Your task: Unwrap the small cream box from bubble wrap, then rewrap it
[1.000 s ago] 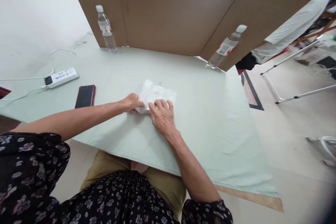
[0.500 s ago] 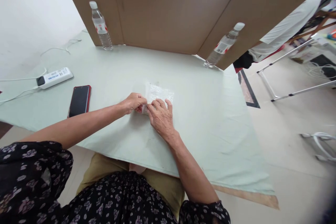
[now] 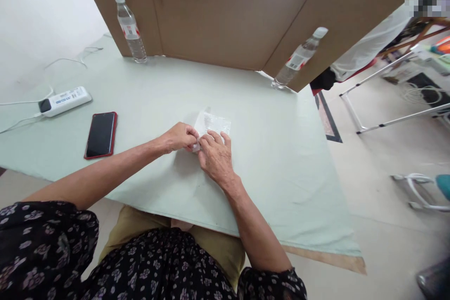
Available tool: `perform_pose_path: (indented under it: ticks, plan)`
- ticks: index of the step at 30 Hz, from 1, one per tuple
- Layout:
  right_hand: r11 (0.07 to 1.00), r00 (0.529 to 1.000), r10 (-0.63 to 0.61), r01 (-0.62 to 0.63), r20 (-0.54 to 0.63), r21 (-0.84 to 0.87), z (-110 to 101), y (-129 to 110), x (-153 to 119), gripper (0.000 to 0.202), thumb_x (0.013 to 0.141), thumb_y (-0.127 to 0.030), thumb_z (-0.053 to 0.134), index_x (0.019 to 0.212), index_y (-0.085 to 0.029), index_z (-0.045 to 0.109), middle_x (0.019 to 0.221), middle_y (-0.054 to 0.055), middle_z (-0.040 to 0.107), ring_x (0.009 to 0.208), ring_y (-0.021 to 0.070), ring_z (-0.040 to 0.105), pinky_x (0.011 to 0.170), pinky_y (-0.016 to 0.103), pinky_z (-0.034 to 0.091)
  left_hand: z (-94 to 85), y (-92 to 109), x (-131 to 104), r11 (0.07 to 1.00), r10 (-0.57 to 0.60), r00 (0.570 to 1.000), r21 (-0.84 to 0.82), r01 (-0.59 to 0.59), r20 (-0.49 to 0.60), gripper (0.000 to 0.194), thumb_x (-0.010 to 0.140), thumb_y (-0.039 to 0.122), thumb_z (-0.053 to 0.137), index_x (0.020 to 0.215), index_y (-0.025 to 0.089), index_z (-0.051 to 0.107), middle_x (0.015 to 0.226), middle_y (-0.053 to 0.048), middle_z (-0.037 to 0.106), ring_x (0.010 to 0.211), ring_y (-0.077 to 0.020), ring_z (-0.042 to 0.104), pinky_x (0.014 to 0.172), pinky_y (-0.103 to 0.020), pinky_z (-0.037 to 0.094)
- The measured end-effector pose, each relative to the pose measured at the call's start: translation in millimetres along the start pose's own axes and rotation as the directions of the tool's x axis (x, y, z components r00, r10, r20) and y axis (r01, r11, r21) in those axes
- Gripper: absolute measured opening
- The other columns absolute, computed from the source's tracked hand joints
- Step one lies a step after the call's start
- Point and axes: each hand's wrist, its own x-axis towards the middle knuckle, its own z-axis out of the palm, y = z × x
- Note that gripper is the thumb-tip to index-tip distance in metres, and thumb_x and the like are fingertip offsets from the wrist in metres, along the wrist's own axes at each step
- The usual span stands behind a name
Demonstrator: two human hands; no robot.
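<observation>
A small, clear, crinkled plastic packet (image 3: 220,124) lies at the middle of the table, which has a pale green cloth (image 3: 274,164). My left hand (image 3: 183,137) is closed in a pinch on the packet's left corner. Beside it, my right hand (image 3: 215,152) lies over the packet's near edge, thumb and index finger pressed on it close to the left fingertips, the other fingers bent and slightly apart. The fingers cover the near part of the packet, and its contents cannot be made out.
A phone (image 3: 101,135) and a white power strip (image 3: 66,101) with cables lie at the left. Water bottles stand at the back left (image 3: 131,33) and back right (image 3: 298,58) against a cardboard screen (image 3: 218,14). Beyond the right edge are a metal frame (image 3: 386,124) and a person's white clothing (image 3: 369,47).
The view has shifted slightly. The packet's upper left part has lifted and folded a little, and my left fingers have turned at its corner. My right hand has barely moved.
</observation>
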Motion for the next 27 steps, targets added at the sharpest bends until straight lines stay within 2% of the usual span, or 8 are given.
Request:
perform_pose_path:
  ticks: [3,7,10,14,17,20,24,27]
  plan:
    - [0.995,0.999,0.019,-0.023,0.042,0.101,-5,6,0,0.026,0.089,-0.015,0.056,0.112,-0.021,0.067,0.120,0.007,0.074,0.138,0.0307,0.051,0.117,0.052,0.025,5.2,-17,1,0.891,0.298,0.953,0.373,-0.258,-0.052,0.018,0.072,0.016,0.059,0.086,0.017,0.071,0.074,-0.002,0.065,0.068,-0.0175,0.063,0.068,-0.031,0.053]
    - [0.970,0.999,0.049,-0.044,-0.016,0.241,-14,23,-2,0.024,0.089,-0.020,0.058,0.109,-0.023,0.070,0.124,0.006,0.073,0.139,0.0289,0.050,0.115,0.051,0.032,18.6,-46,3,0.491,0.745,0.660,0.744,-0.453,-0.090,0.017,0.083,0.017,0.056,0.092,0.017,0.071,0.099,-0.012,0.068,0.092,-0.0247,0.062,0.086,-0.040,0.052]
    - [0.933,0.968,0.217,-0.168,-0.127,0.318,-24,41,-9,0.024,0.090,-0.029,0.058,0.109,-0.023,0.071,0.131,0.010,0.068,0.131,0.0282,0.057,0.110,0.048,0.040,26.2,-60,4,0.362,0.852,0.520,0.785,-0.503,-0.060,0.022,0.090,0.014,0.050,0.101,0.016,0.069,0.102,-0.013,0.067,0.093,-0.0247,0.060,0.085,-0.039,0.052]
    - [0.767,0.833,0.550,-0.530,0.053,0.362,-32,57,-29,0.043,0.086,-0.039,0.060,0.124,-0.018,0.063,0.127,0.015,0.068,0.099,0.0255,0.068,0.090,0.044,0.052,33.6,-64,2,0.383,0.866,0.492,0.754,-0.533,-0.092,0.025,0.089,0.011,0.048,0.105,0.015,0.067,0.101,-0.013,0.065,0.095,-0.0243,0.057,0.085,-0.037,0.052]
    - [0.650,0.711,0.663,-0.702,0.236,0.289,-32,56,-41,0.059,0.084,-0.045,0.063,0.134,-0.015,0.057,0.115,0.012,0.073,0.084,0.0222,0.068,0.090,0.043,0.052,37.7,-64,0,0.400,0.857,0.506,0.748,-0.529,-0.101,0.028,0.086,0.009,0.048,0.104,0.015,0.068,0.099,-0.012,0.064,0.092,-0.0241,0.056,0.084,-0.037,0.051]
    - [0.612,0.664,0.703,-0.747,0.254,0.259,-27,48,-40,0.066,0.085,-0.051,0.063,0.139,-0.015,0.053,0.105,0.009,0.074,0.090,0.0236,0.069,0.092,0.041,0.050,40.3,-65,3,0.396,0.861,0.498,0.752,-0.527,-0.105,0.032,0.081,0.007,0.048,0.102,0.017,0.070,0.100,-0.011,0.066,0.091,-0.0248,0.056,0.083,-0.038,0.049]
    - [0.559,0.619,0.750,-0.782,0.233,0.275,-16,41,-26,0.078,0.082,-0.057,0.064,0.145,-0.015,0.047,0.104,0.010,0.073,0.096,0.0271,0.069,0.091,0.041,0.051,42.9,-69,10,0.364,0.896,0.428,0.750,-0.552,-0.120,0.037,0.078,0.007,0.047,0.104,0.016,0.072,0.104,-0.011,0.070,0.096,-0.0267,0.057,0.087,-0.041,0.047]
    - [0.543,0.608,0.769,-0.785,0.197,0.299,-7,39,-14,0.087,0.077,-0.057,0.068,0.148,-0.015,0.043,0.109,0.012,0.072,0.102,0.0304,0.069,0.092,0.043,0.051,43.8,-70,12,0.376,0.890,0.437,0.751,-0.544,-0.129,0.039,0.077,0.008,0.048,0.106,0.017,0.072,0.104,-0.010,0.073,0.099,-0.0282,0.056,0.087,-0.043,0.045]
